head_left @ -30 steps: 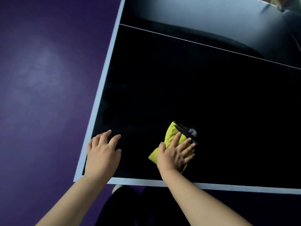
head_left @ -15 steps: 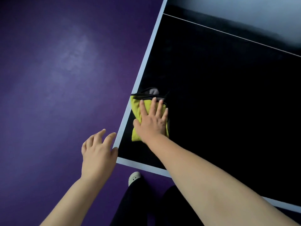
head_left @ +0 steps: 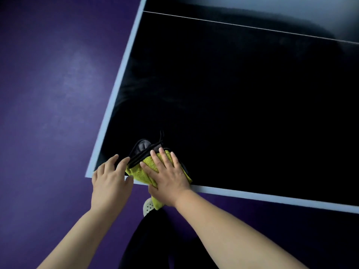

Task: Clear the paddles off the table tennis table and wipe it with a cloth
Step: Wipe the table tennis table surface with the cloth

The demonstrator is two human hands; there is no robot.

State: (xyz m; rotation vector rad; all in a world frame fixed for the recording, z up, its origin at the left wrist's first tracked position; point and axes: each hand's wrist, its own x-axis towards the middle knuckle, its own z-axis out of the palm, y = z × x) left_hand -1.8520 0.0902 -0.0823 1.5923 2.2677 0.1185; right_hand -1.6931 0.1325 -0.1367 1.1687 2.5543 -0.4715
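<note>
The desk [head_left: 252,113] has a dark, glossy top with a pale border along its left and near edges. A thin white line [head_left: 250,27] crosses its far part, and beyond that the surface fades into pale glare. Faint streaks show near the left edge. At the near-left corner lies a bunched yellow-green cloth [head_left: 144,169] (its other side is dark grey, with black trim), one end hanging over the near edge. The right hand [head_left: 169,175] lies flat on the cloth, fingers straight. The left hand [head_left: 110,179] rests on the corner just beside it, fingers spread. The desk stands on a purple floor [head_left: 48,94].
</note>
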